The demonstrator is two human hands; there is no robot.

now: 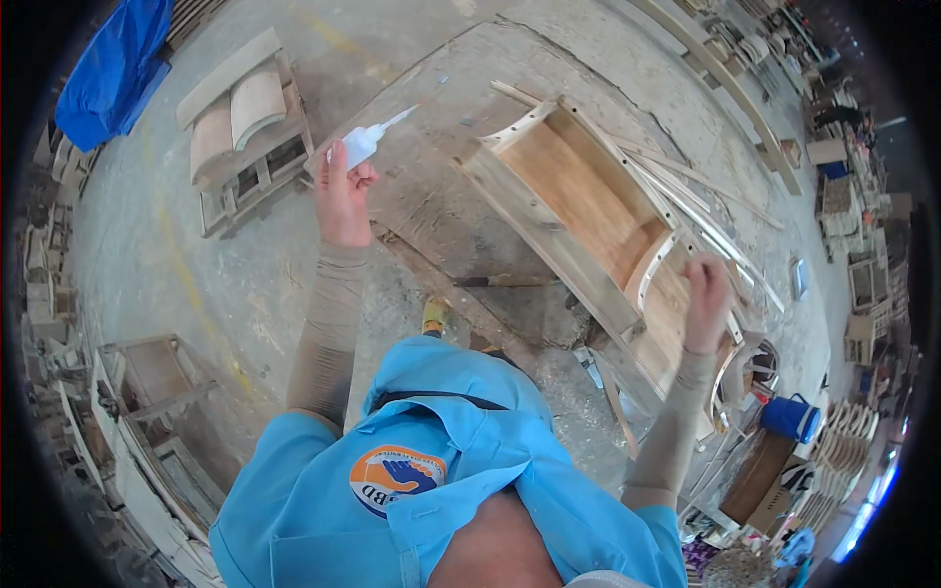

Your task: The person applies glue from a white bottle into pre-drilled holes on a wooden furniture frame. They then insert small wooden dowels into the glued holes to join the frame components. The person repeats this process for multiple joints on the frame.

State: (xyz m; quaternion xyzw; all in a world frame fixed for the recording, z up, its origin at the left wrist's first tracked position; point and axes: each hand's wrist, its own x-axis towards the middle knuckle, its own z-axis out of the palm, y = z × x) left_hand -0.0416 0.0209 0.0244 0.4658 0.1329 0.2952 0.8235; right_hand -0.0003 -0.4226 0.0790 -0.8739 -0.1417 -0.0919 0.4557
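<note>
My left hand (pixel 343 201) is raised and closed around a small white squeeze bottle (pixel 361 147) with a long pointed nozzle aimed up and to the right. A long wooden frame (pixel 529 216) slants across the right half, with a brown curved panel (pixel 578 186) inside it and curved cross ribs (pixel 647 271) whose pale edges carry dark spots. Over the frame's near part is my right hand (pixel 708 299), its fingers curled together. Whatever those fingers may pinch is too small to make out. The bottle's tip is apart from the frame.
A wooden stand with curved pale panels (pixel 257 106) is at the far left. Thin wooden strips (pixel 686 181) lie beyond the frame. A blue cooler box (pixel 790 418) stands at right. Wooden frames (pixel 157 377) are stacked at left, and a blue tarp (pixel 113 73) hangs behind.
</note>
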